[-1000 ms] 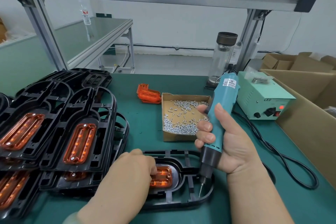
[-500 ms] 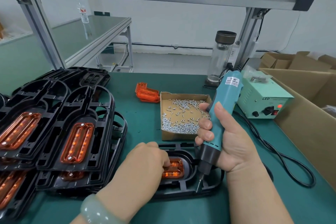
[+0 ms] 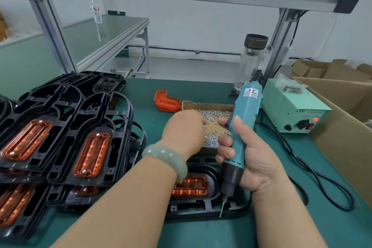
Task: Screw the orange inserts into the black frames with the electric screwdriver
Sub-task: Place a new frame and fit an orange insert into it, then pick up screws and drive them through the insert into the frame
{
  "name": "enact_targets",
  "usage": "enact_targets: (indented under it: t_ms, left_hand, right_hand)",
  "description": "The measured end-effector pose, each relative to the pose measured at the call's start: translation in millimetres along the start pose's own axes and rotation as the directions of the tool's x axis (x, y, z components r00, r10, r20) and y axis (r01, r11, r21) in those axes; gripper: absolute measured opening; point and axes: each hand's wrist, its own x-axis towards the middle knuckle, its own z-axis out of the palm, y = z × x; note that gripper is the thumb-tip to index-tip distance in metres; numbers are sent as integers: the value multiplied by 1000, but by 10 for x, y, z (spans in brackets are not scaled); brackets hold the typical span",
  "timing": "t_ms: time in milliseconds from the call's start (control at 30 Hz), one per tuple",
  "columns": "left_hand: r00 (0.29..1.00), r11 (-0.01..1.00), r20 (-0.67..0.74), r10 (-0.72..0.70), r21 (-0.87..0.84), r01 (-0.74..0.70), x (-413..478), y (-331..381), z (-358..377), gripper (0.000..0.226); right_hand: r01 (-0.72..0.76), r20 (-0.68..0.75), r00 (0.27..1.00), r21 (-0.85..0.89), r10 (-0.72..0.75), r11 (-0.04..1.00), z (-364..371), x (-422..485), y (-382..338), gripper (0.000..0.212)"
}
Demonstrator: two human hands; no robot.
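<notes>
- Teal plastic of the electric screwdriver [image 3: 246, 115] sits inside the curled fingers [image 3: 224, 141] and thumb of the right hand [image 3: 255, 157], which holds it nearly upright at centre right of the frame.
- Its bit points down at the near rim of the black frame [image 3: 201, 210] lying flat at lower centre. Whether the tip touches cannot be told.
- The left hand [image 3: 184, 127] reaches into the cardboard box [image 3: 188, 104] of screws [image 3: 213, 113]. Its fingertips are hidden behind its back, so a pinch cannot be told.
- A pale green bracelet [image 3: 167, 157] rings that wrist, which partly covers the orange insert [image 3: 191, 186] seated in the frame's recess.
- Loose inserts [image 3: 167, 101] lie just beside the box's far left corner.
- Stacked frames [image 3: 90, 127] with inserts fill the left of the green mat [image 3: 181, 233].
- A pale green power unit [image 3: 291, 110] stands at right.
</notes>
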Motion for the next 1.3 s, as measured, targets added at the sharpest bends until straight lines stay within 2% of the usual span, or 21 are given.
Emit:
enact_targets:
  t_ms: [100,200,300,367,533,600,700,800,867,933,1133,1300]
  left_hand:
    - [990,991,120,-79,115,65,207,35,125,12]
    - [978,976,162,-129,196,97,285,75,137,3]
    - [977,965,186,-102,257,52,340,94,123,18]
    - [977,963,195,-87,266,32,353,97,123,17]
    - [991,988,87,-103,125,92,273,29,53,25]
    - [995,995,10,-100,21,100,223,6,16,20]
    - [989,980,-135,-62,-196,35,104,17,-56,14]
    - [964,848,-233,-126,-530,-17,-127,14,-157,17]
    - [963,706,-217,-158,-706,-43,-344,-16,-182,22]
    - [971,587,-173,-168,-808,-42,-556,-48,-174,24]
    - [961,372,-61,-271,-927,46,-882,-184,-34,27]
    - [946,199,-37,-321,-980,29,-957,-192,-23,31]
  right_hand:
    - [-4,3,1000,12,4,1000,6,-1,0,38]
    - [-4,2,1000,24,4,1000,10,-1,-3,36]
    - [1,-2,1000,31,-1,1000,16,1,0,38]
    - [3,0,1000,28,-3,1000,19,1,5,38]
    - [11,14,1000,24,-11,1000,32,5,20,37]
    - [16,14,1000,24,-17,1000,40,6,26,37]
    - [17,9,1000,31,-17,999,47,8,33,36]
    - [26,4,1000,47,-26,999,49,3,33,38]
    - [30,3,1000,58,-30,998,46,3,35,37]
    - [34,1,999,56,-34,998,51,5,43,37]
    - [94,-47,995,73,-90,993,63,24,57,35]
    - [188,-133,977,146,-169,971,82,40,49,31]
